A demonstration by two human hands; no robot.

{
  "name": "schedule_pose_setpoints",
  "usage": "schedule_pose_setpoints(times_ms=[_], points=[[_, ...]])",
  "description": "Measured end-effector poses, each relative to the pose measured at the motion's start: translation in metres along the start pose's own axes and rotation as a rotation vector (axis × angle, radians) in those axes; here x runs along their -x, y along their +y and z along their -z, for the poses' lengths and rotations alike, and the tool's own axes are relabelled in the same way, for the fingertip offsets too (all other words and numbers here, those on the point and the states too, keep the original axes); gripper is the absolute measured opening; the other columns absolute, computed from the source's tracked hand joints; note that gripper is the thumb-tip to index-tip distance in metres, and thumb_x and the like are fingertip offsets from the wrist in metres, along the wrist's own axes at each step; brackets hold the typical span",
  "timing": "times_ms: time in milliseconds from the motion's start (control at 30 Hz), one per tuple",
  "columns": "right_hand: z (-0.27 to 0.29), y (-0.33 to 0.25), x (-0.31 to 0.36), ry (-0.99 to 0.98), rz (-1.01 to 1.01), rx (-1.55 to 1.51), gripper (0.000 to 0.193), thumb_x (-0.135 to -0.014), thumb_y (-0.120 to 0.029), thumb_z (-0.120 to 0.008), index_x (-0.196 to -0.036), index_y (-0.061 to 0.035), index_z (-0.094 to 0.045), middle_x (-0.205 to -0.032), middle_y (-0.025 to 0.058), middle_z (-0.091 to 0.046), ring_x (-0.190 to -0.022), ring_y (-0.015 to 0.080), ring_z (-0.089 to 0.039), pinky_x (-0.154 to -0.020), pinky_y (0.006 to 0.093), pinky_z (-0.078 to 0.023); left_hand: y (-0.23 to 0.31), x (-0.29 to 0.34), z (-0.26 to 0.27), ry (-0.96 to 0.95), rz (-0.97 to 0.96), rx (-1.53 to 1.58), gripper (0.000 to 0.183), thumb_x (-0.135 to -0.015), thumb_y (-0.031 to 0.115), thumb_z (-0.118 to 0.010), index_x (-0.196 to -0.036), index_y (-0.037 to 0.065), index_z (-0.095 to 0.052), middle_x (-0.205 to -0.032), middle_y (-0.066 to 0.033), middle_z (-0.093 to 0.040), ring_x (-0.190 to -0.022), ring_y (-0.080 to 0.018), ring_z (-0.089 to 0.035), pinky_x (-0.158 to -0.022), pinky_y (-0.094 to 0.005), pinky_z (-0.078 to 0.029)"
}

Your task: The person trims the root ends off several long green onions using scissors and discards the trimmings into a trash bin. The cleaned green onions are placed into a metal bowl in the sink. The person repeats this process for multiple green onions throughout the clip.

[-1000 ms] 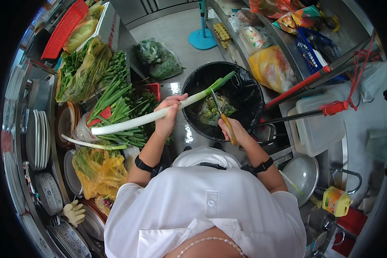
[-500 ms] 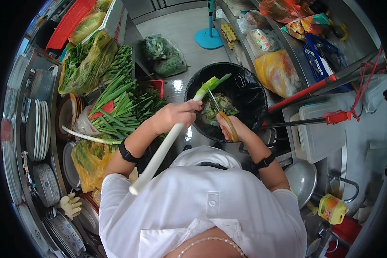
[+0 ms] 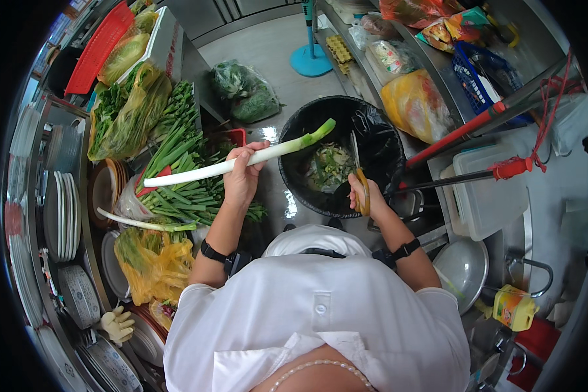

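My left hand [image 3: 243, 175] is closed round the white shaft of a long leek [image 3: 193, 173]. The leek lies nearly crosswise, its white end out to the left and its trimmed green end over a black-lined bin [image 3: 380, 134]. In my right hand [image 3: 367, 197] is a pair of scissors [image 3: 363, 195] with yellowish handles, blades upward at the bin's right side, apart from the leek. Pale and green vegetable scraps [image 3: 330, 166] lie inside the bin. Below the leek's white end is a heap of long green leaves [image 3: 188, 193], and nearer me a thinner white-and-green stalk [image 3: 144, 223].
Plates [image 3: 65, 215] are stacked on a rack at left, beside a yellow bag of greens [image 3: 153, 258]. Bagged greens [image 3: 245, 91] rest on the floor beyond the bin. Poles with red parts [image 3: 457, 134] reach in from the right, over a lidded plastic box [image 3: 493, 196].
The leek has swung from pointing toward me to lying crosswise on the left, and its green end is shorter. The scissors have come away from it and moved slightly right.
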State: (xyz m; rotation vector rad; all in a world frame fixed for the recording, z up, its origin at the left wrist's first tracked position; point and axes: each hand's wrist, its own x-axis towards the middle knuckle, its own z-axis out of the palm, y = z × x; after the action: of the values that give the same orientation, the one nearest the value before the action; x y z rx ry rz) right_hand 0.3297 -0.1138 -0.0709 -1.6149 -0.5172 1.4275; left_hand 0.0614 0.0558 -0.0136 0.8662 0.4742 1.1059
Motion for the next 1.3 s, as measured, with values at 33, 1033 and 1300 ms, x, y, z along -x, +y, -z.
schedule_pose_setpoints(times_ms=[33, 1033, 1300], points=[[0.005, 0.002, 0.006, 0.031, 0.079, 0.047, 0.054, -0.086, -0.056, -0.062, -0.078, -0.0024, -0.054, -0.064, 0.0072, -0.058, -0.048, 0.0152, -0.058, -0.047, 0.0274, -0.048, -0.002, 0.001, 0.0, 0.012, 0.024, 0.053, 0.016, -0.095, 0.016, -0.054, -0.089, 0.002, -0.058, -0.107, -0.0173, -0.063, -0.112, -0.0346, -0.059, -0.09, -0.0397, -0.055], [0.043, 0.166, 0.224, 0.765, -0.212, -0.35, 0.048, -0.081, -0.045, -0.071, -0.078, 0.0014, -0.062, -0.056, 0.0078, -0.055, -0.04, 0.017, -0.054, -0.038, 0.0291, -0.042, -0.21, 0.123, -0.319, -2.125, 0.469, -0.685, 0.057, -0.091, 0.033, -0.063, -0.132, -0.002, -0.047, -0.118, -0.0193, -0.062, -0.1, -0.0243, -0.065, -0.087, -0.0344, -0.05], [0.071, 0.137, 0.231, 1.039, -0.031, -0.355, 0.035, -0.08, -0.034, -0.077, -0.083, -0.0038, -0.058, -0.055, 0.0008, -0.051, -0.038, 0.0116, -0.045, -0.034, 0.0271, -0.037, -0.178, 0.027, -0.196, -1.545, 0.601, -0.756, 0.039, -0.091, 0.019, -0.065, -0.124, 0.0, -0.056, -0.108, -0.0114, -0.065, -0.092, -0.0144, -0.062, -0.085, -0.0283, -0.05]])
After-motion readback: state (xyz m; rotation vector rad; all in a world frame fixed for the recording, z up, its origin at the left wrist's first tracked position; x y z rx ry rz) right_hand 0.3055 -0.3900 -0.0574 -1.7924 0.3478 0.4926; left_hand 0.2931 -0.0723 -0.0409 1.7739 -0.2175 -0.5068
